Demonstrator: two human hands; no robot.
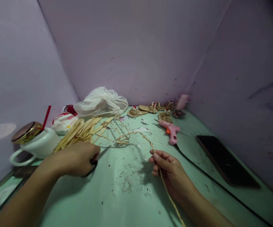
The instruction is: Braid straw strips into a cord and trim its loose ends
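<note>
My right hand [168, 170] pinches a twisted straw cord [148, 140] between thumb and fingers. One end of the cord hangs down past the wrist, and the other runs across the table into a loose tangle [122, 139]. My left hand [79, 159] is closed around scissors [93, 165]; a black handle shows below the fingers and a blurred thin blade points forward right. Behind that hand lies a bundle of dry, flat straw strips [81, 130]. Several small woven straw hats [134, 112] with red and white trim sit at the back.
A pink glue gun [171, 130] with a black cable [207, 176] rests right of centre. A dark phone [223, 159] lies by the right wall. On the left stands a white mug [41, 145] with a gold-coloured object on it. A white plastic bag [102, 102] sits at the back.
</note>
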